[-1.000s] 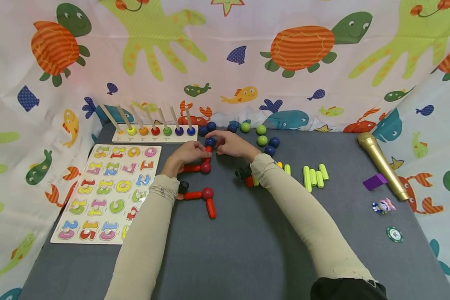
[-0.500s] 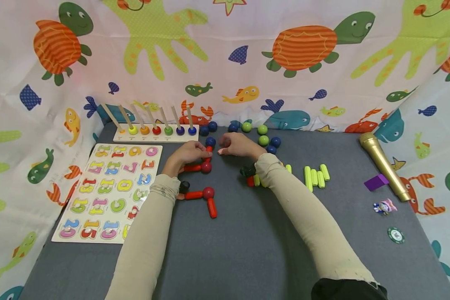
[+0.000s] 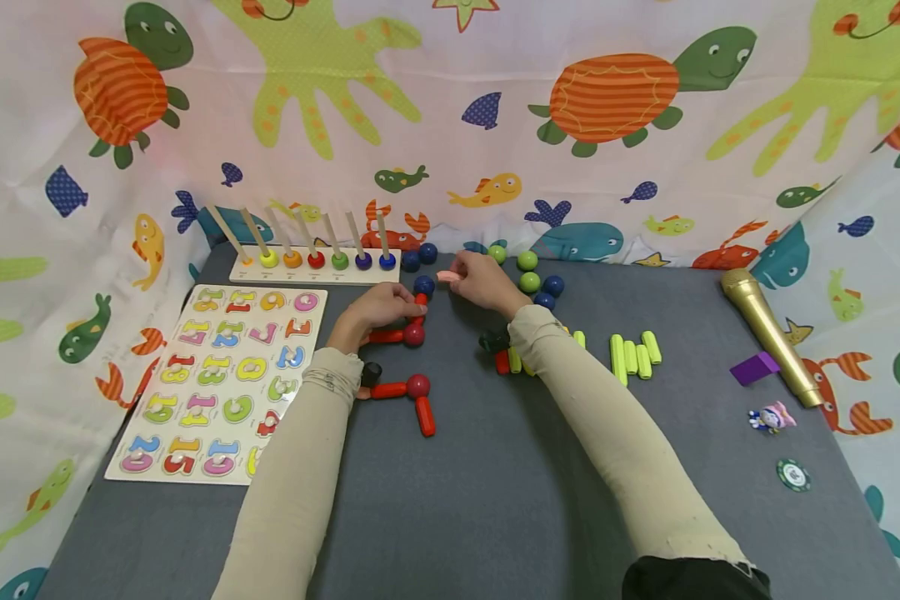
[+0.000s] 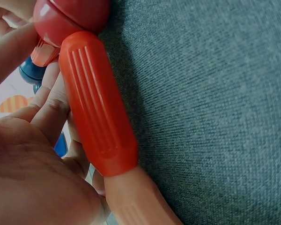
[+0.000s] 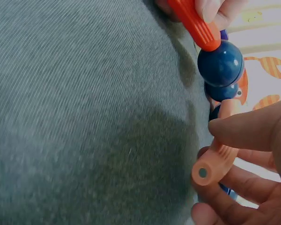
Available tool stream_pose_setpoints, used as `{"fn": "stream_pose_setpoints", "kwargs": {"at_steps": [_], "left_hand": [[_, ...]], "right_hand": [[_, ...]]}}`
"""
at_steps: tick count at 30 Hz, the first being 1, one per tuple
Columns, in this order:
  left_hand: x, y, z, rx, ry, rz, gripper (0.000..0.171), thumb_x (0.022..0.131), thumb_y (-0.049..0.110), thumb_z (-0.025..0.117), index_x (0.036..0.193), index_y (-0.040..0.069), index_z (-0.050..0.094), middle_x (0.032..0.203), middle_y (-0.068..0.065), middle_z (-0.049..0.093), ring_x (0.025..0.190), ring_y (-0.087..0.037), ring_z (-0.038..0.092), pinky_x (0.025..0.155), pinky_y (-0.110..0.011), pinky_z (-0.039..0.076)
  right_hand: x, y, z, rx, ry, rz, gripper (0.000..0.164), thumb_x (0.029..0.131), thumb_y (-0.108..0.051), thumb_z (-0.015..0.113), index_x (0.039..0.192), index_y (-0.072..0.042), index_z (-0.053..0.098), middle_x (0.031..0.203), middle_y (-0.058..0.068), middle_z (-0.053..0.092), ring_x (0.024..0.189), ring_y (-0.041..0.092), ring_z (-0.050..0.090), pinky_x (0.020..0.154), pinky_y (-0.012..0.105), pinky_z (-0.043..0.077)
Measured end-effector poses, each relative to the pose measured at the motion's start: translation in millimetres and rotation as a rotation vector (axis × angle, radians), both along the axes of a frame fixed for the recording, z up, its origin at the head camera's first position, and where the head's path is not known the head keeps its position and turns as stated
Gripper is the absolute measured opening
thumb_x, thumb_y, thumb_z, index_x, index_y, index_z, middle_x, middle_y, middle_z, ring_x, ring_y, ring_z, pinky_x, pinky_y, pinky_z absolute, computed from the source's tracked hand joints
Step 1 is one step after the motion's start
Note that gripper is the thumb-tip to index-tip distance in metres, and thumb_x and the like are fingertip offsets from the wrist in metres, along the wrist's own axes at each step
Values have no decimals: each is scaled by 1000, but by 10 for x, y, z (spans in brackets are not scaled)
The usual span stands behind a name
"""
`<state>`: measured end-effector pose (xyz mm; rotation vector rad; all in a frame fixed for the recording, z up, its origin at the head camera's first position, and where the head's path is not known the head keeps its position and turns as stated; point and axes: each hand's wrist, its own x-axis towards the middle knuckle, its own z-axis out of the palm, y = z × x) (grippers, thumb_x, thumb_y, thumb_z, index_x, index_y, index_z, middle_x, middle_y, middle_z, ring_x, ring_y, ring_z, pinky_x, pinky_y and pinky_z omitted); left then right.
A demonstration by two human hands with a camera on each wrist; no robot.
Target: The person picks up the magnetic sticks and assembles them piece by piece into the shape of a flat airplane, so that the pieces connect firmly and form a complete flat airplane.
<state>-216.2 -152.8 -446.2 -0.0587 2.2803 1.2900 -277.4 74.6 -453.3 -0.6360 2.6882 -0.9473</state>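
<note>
My left hand pinches a red rod. A dark blue ball is attached at the rod's far end, and a dark red ball at its near end. From that red ball another red rod runs left, with a peach-coloured rod at its end. My right hand pinches a curved peach-coloured rod between thumb and fingers. One hollow end with a grey disc inside shows in the right wrist view. This curved rod is apart from the blue ball, just right of it.
Below lies another joined piece of red rods and a red ball. Loose blue balls and green balls sit at the back. A peg board, a number puzzle, lime rods and a gold microphone lie around.
My right hand has moved away from the blue ball to the right, and the peach-coloured curved rod now shows in its fingers. My left hand keeps its hold on the red rod.
</note>
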Motion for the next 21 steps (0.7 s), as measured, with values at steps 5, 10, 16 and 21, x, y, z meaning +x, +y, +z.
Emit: {"fn": "stream_pose_setpoints", "kwargs": {"at_steps": [5,10,16,21], "left_hand": [[-10,-15,-25,-7,17,-16,29,103,33,72,111,6,63,105,-9,57,99,-25,50,83,-35,36],[-30,-5,-34,-8,29,-17,29,103,32,73,110,6,63,104,-8,57,98,-25,49,82,-35,35],[-41,22,-16,-60,26,-23,30,103,34,72,109,6,63,103,-8,58,97,-24,51,81,-34,36],[-65,30,0,-125,1,-27,31,102,36,73,105,6,65,98,-7,58,93,-24,53,78,-34,38]], "right_hand": [[-30,-68,-21,-30,19,30,14,98,-7,71,112,-3,70,99,10,66,86,26,57,78,35,46],[-56,-69,-25,-38,22,41,15,98,-5,71,113,-3,70,102,11,68,88,27,58,80,37,48],[-56,-13,-64,-16,17,41,18,101,-9,71,118,-2,71,111,14,71,97,29,63,91,43,53],[-31,57,-59,-59,15,4,24,104,-7,64,125,1,71,114,17,72,99,30,66,91,46,55]]}}
